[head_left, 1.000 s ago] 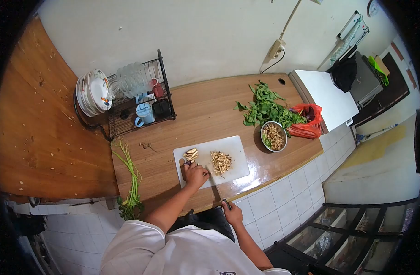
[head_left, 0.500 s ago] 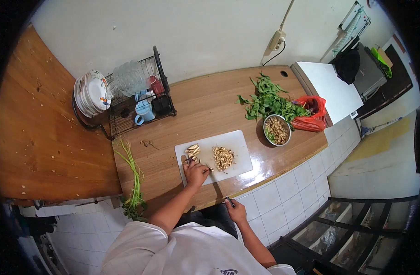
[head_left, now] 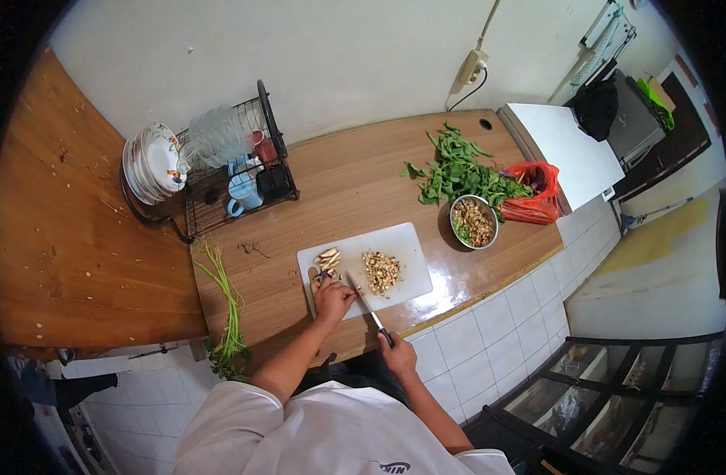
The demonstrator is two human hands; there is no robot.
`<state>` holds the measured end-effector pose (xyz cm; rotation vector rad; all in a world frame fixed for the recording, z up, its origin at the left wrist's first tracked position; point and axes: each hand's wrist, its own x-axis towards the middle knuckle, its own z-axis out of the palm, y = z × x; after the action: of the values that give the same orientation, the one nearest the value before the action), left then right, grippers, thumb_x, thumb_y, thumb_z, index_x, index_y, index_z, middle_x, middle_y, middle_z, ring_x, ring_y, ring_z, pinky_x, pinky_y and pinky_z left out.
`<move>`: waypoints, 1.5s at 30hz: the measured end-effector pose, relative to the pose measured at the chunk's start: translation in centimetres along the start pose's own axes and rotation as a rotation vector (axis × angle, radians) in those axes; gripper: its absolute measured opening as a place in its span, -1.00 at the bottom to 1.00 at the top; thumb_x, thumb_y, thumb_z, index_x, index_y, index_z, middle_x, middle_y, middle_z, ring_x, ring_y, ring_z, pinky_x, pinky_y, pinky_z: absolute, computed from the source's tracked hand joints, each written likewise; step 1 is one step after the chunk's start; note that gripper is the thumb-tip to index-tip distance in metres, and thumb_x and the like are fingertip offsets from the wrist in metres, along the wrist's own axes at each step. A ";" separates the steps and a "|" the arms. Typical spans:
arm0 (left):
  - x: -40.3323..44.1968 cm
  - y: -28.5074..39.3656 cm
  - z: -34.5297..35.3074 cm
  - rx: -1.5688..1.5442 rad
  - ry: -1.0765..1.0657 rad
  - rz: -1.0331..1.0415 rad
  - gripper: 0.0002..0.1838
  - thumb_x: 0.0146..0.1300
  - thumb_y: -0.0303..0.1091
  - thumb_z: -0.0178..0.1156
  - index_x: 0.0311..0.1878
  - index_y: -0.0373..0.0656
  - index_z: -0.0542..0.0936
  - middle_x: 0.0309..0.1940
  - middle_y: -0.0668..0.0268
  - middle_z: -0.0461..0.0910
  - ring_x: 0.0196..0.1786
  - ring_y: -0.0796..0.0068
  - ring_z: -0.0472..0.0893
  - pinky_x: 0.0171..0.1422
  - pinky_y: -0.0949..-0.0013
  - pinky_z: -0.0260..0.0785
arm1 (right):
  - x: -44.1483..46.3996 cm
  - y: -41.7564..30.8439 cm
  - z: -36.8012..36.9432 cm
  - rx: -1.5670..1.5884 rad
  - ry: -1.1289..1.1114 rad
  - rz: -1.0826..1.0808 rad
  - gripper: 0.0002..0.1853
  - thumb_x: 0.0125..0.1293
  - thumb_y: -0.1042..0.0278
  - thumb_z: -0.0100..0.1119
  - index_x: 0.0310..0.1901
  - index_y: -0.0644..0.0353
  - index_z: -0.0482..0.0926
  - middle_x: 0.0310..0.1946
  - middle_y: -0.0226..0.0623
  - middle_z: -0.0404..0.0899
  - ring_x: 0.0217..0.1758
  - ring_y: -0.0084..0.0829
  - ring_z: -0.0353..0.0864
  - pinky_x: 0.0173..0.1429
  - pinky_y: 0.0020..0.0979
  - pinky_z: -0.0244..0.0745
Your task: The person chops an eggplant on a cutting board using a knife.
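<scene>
My right hand (head_left: 398, 355) is wrapped round the black handle of a knife (head_left: 369, 307), whose blade lies over the front part of a white cutting board (head_left: 414, 273). On the board's left side, my left hand (head_left: 331, 299) is closed with its fingertips close to the blade. It pinches a small pale strip of food, mostly hidden by the fingers. Just beyond that hand lie several pale, brown-edged strips (head_left: 328, 257). A heap of small chopped pieces (head_left: 381, 271) sits to the right of the blade.
A metal bowl (head_left: 475, 222) of chopped pieces stands near leafy greens (head_left: 458, 170) and a red plastic bag (head_left: 535, 198). Green stems (head_left: 230, 309) lie along the table's left edge. A dish rack (head_left: 244, 166) with plates, glasses and cups stands at the back left.
My right hand has moved up and slightly left, bringing the knife blade farther onto the board beside my left fingertips. My left hand stays almost in place; the view has shifted slightly.
</scene>
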<state>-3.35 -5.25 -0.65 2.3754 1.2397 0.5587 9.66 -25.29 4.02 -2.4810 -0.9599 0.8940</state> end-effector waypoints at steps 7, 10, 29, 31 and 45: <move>-0.2 -0.2 0.4 0.018 0.017 0.004 -0.89 0.02 -0.16 0.52 -0.40 0.11 0.83 -0.34 0.52 0.76 -0.04 0.39 0.55 0.25 0.07 0.11 | 1.1 0.0 -0.9 0.062 0.004 0.006 -0.42 0.44 -0.34 0.09 -0.05 0.09 0.71 -0.37 0.11 0.70 -0.19 0.17 0.72 -0.12 -0.01 0.58; -0.4 -0.3 0.7 -0.008 0.030 -0.004 -0.90 0.03 -0.17 0.51 -0.38 0.12 0.82 -0.34 0.53 0.74 -0.03 0.40 0.55 0.23 0.06 0.10 | -0.4 1.2 -1.1 0.119 -0.033 -0.016 -0.40 0.43 -0.35 0.11 -0.04 0.13 0.71 -0.39 0.11 0.69 -0.20 0.15 0.73 -0.14 -0.04 0.57; -0.7 -0.4 0.5 -0.023 0.079 0.046 -0.95 0.05 -0.22 0.48 -0.42 0.12 0.79 -0.37 0.54 0.72 -0.12 0.44 0.54 0.12 0.11 0.14 | 0.0 -1.2 -0.2 0.002 -0.023 0.042 -0.43 0.46 -0.32 0.06 0.03 0.06 0.69 -0.30 0.12 0.72 -0.15 0.17 0.73 -0.07 0.03 0.60; -0.8 -0.5 0.2 -0.033 0.091 0.079 -0.95 0.06 -0.22 0.48 -0.39 0.12 0.80 -0.35 0.54 0.72 -0.10 0.43 0.55 0.12 0.10 0.15 | 0.3 -0.9 -0.1 -0.019 -0.061 0.061 -0.43 0.47 -0.31 0.05 0.12 0.01 0.69 -0.27 0.14 0.73 -0.12 0.16 0.74 -0.02 0.03 0.61; -1.2 -0.7 -0.5 0.016 0.057 0.076 -0.88 0.03 -0.23 0.49 -0.32 0.10 0.81 -0.32 0.52 0.72 -0.01 0.42 0.55 0.16 0.07 0.15 | -0.9 -1.5 0.3 -0.048 -0.021 0.022 -0.45 0.45 -0.32 0.12 -0.08 0.09 0.71 -0.36 0.09 0.71 -0.19 0.16 0.72 -0.13 -0.01 0.58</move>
<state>-4.75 -5.82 -0.85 2.4445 1.1865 0.6470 8.22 -24.85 4.97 -2.5320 -0.9733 0.9160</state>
